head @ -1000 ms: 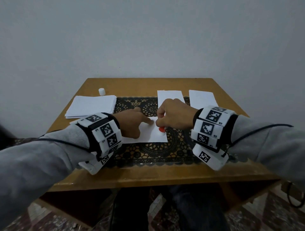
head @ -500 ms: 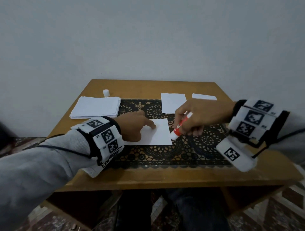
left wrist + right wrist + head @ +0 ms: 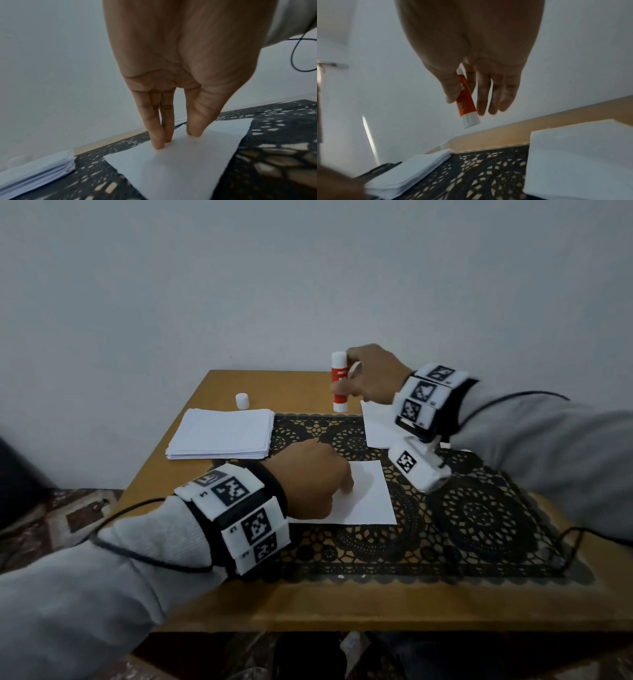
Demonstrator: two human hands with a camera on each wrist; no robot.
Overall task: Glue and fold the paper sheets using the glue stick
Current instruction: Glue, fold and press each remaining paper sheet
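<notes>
Glue stick (image 3: 339, 381) sits upright in the right hand (image 3: 371, 378), pinched between thumb and fingers (image 3: 482, 97) at the far edge of the bench (image 3: 212, 385), low over the wood there, whether touching it I cannot tell; its white cap (image 3: 242, 401) stands apart to the left, so the stick looks uncapped. The left hand (image 3: 310, 477) presses straight fingers (image 3: 158, 136) and thumb down on a single sheet (image 3: 368, 498) lying flat on the black lace mat (image 3: 479, 515); that sheet is not yet folded, and whether glue is on it I cannot make out. Two more white pieces (image 3: 376, 428) lie at the back right, partly behind the wrist, perhaps finished ones; a thick stack of fresh sheets (image 3: 221, 434) waits at the left, so I judge most of the work remains. Room for moving is fair: bare mat lies right of the pressed sheet and bare wood in front of it; the tight spots are the back edge near the wall, where the stick could topple off, and the cap close to the stack's far corner.
</notes>
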